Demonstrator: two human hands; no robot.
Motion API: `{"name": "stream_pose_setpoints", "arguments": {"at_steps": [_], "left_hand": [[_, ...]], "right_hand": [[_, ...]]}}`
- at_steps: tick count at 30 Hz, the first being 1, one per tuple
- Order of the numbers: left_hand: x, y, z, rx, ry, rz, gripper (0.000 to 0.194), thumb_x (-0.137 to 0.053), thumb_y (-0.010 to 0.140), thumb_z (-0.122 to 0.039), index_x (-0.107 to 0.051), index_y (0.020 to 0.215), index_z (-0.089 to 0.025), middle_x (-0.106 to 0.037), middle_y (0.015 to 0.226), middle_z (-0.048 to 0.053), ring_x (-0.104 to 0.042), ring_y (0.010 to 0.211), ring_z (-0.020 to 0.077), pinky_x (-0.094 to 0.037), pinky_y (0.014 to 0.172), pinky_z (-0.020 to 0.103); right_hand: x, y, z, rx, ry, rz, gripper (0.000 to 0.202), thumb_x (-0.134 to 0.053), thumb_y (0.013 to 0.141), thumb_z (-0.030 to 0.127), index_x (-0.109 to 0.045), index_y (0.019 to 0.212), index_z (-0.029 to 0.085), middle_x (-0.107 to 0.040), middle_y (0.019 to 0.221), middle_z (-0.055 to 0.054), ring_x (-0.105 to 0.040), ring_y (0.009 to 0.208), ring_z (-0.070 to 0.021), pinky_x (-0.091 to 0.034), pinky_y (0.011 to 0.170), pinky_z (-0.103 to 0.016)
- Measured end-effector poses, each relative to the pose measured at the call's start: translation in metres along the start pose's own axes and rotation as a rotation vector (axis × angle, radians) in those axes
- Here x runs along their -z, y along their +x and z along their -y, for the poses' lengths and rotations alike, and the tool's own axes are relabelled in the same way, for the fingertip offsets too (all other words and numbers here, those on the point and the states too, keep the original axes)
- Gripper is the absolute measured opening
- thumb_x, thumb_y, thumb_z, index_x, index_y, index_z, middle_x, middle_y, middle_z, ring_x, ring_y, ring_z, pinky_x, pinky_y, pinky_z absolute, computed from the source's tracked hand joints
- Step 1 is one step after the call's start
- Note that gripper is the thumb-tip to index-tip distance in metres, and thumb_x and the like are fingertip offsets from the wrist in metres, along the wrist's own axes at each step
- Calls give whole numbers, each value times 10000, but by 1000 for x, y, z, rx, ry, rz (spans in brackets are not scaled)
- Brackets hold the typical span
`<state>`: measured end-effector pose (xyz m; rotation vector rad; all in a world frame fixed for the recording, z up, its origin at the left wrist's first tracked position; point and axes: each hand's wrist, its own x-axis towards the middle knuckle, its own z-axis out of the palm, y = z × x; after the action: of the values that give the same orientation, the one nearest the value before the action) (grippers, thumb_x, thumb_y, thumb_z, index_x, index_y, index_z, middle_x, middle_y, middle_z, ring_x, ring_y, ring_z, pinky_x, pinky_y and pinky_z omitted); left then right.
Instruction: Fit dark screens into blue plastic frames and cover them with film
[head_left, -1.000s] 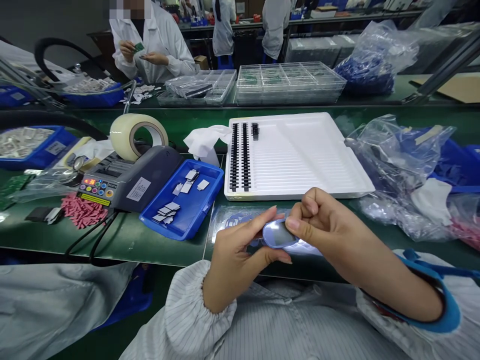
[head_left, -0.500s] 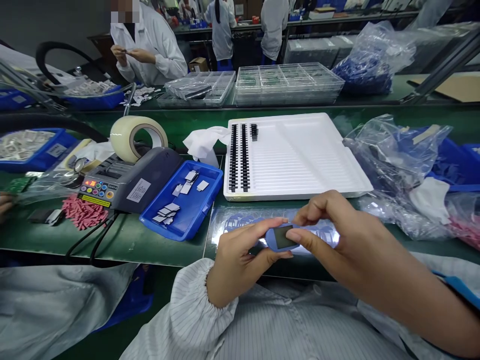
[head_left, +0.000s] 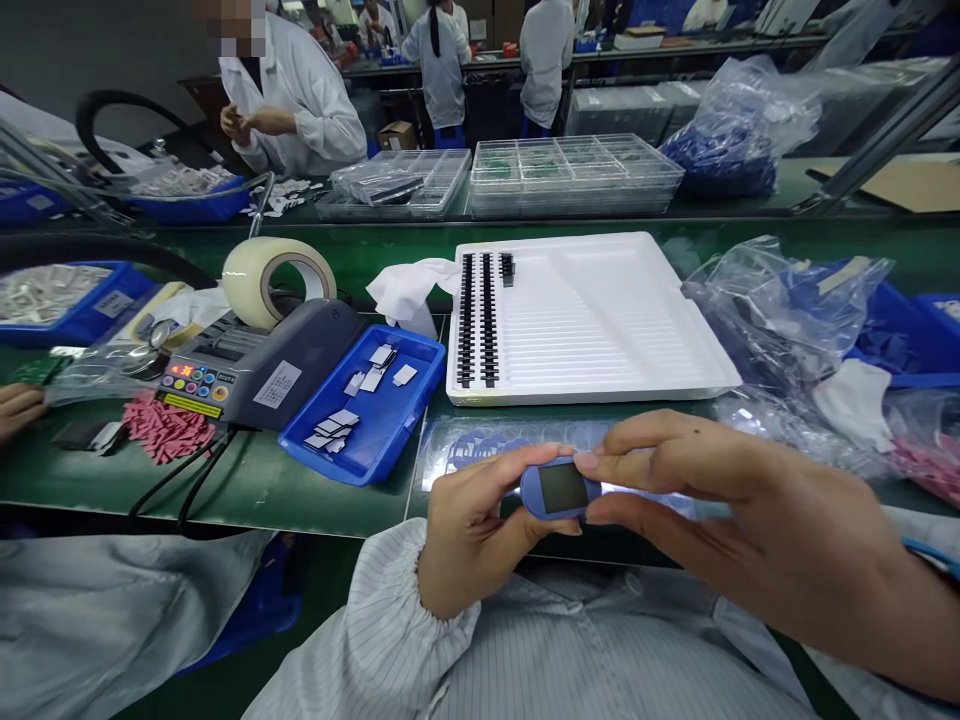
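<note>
A small blue rounded device casing with a dark rectangular screen [head_left: 562,489] is held up before me, screen side up. My left hand [head_left: 484,530] pinches its left end between thumb and fingers. At the right end, the fingertips and thumb of my right hand [head_left: 690,500] close on its edge. Just beyond my hands, a clear plastic sheet with blue ring shapes [head_left: 480,445] lies on the green bench, partly hidden by them. Behind that sits a white ribbed foam tray [head_left: 600,330], with black parts [head_left: 489,320] lined up in columns at its left.
To the left are a blue bin [head_left: 405,430] with small white-faced pieces, a tape dispenser [head_left: 300,350], a tape roll [head_left: 240,285] and pink pieces [head_left: 165,427]. Plastic bags [head_left: 780,310] lie right. Another person's hand [head_left: 19,408] rests far left. Clear compartment trays [head_left: 574,180] stand behind.
My right thumb has moved off the screen to the device's lower right edge, and the fingers have come down on its upper right edge. The device has shifted slightly left.
</note>
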<state>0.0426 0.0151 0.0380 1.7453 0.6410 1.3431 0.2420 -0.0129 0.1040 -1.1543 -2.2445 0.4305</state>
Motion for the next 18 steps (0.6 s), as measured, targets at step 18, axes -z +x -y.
{"name": "stream_pose_setpoints", "arguments": {"at_steps": [18], "left_hand": [[-5,8,-10,178,-23,11,364,-743,692,-172,-677,1050,-198,-759,816,20,-712,691,172,-578,617,211]], "right_hand": [[14,19,4,-149,12,56,291,-662,798,417,-462,959,280,-662,855,-3,-594,540,-143,-410,418,-267]]}}
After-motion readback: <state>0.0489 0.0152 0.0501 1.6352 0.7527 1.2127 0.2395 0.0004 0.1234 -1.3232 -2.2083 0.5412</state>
